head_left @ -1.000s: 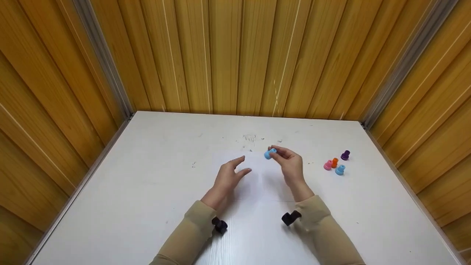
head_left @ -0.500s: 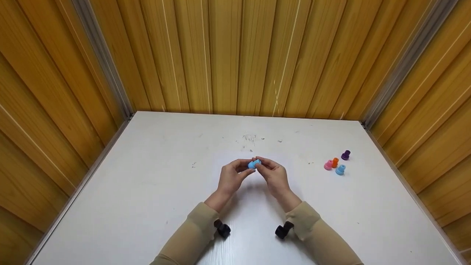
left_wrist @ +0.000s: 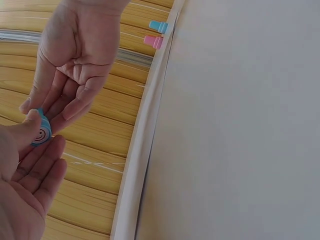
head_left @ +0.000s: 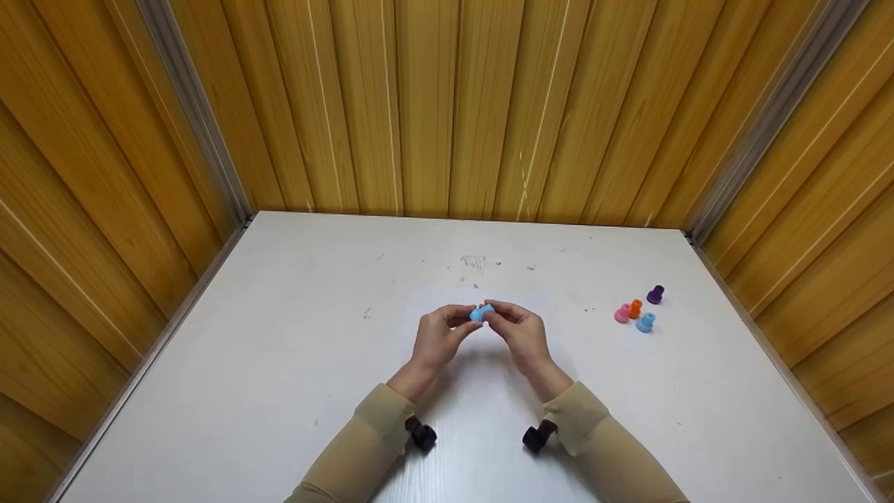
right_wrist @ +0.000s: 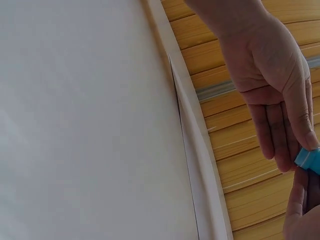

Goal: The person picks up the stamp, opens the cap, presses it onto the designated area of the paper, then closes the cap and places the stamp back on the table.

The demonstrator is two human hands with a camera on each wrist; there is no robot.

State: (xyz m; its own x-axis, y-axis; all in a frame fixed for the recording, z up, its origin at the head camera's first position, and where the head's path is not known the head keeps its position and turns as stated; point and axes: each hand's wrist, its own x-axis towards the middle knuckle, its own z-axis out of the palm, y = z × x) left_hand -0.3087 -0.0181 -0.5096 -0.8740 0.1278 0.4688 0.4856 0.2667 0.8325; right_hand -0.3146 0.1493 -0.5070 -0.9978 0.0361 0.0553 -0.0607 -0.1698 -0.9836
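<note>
A small light-blue toy stamp [head_left: 482,312] is held up between both hands over the middle of the table. My left hand [head_left: 436,339] pinches its wide end, with thumb and fingers on either side. At the narrow end, my right hand [head_left: 522,339] grips it by thumb and fingertips. The left wrist view catches a smiley on the round end of the stamp [left_wrist: 41,134]. Fingers cover much of its body. A pale sheet of paper [head_left: 419,300] lies beneath the hands.
To the right on the white table [head_left: 279,293] stand a pink stamp [head_left: 622,314], an orange stamp [head_left: 635,309], another light-blue stamp [head_left: 646,323] and a purple stamp [head_left: 655,295]. Wood-patterned walls [head_left: 426,105] enclose the back and sides.
The right hand has brought the blue stamp left and nearer to the body. The left hand, open a second ago, has taken hold of its wide end. Little differs over the last half second.
</note>
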